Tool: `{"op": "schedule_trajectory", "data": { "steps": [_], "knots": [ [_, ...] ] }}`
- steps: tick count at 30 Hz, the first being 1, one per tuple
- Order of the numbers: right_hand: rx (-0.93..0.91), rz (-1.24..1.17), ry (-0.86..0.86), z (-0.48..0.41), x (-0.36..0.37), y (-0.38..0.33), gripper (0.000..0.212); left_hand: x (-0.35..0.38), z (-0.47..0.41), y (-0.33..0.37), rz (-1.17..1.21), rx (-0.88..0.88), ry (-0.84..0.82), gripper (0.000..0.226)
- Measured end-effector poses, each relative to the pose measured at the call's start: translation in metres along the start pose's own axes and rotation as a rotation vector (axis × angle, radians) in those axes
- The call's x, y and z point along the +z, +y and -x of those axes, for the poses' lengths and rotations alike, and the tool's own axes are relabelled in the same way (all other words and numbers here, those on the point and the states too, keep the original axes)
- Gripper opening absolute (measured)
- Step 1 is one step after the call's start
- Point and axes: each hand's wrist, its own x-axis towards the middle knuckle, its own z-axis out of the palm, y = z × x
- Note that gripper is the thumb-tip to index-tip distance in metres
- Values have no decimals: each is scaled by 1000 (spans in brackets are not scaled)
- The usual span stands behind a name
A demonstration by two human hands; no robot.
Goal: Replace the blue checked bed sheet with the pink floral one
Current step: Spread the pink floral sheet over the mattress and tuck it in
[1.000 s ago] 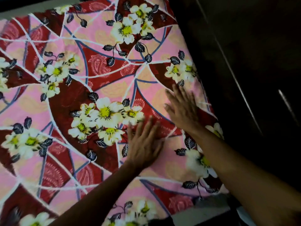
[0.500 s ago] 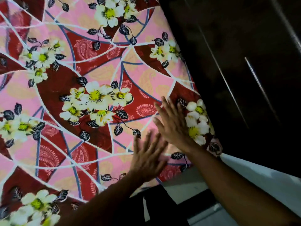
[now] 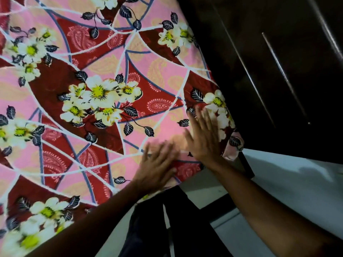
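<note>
The left hand (image 3: 157,167) and right hand (image 3: 204,138) press flat, fingers straight, on the pink floral sheet (image 3: 92,89) near its corner. A dark wardrobe (image 3: 278,71) stands close beside that edge.

Upper right: dark glossy cupboard front (image 3: 269,43), filling the corner. Set on it, slim metal bar handles (image 3: 284,79), diagonal, parallel, well apart, catching the light. Lower right: pale floor (image 3: 300,184), meeting the cupboard's base along a straight edge. Across the floor, a dark band (image 3: 220,202), nature not discernible.
</note>
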Motion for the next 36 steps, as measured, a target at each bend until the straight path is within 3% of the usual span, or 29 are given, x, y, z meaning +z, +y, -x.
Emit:
{"op": "schedule_trajectory", "data": {
  "steps": [7,12,17,23,31,36],
  "knots": [
    [-253,-145,-66,-54,41,-137,56,-52,27,-118,-82,-587,74,62],
    [-284,-95,-121,-58,72,-180,58,-69,63,-188,-81,-769,68,61],
    [-351,-4,-190,-11,76,-176,61,-57,102,-215,-78,-780,33,63],
    [-440,25,-198,50,62,-187,57,-23,151,-161,-40,-670,23,66],
    [-469,12,-178,-24,77,-287,59,-2,236,-93,52,-487,64,64],
    [-491,14,-174,-65,103,-369,58,-4,296,-91,124,-535,160,61]
  ]
}}
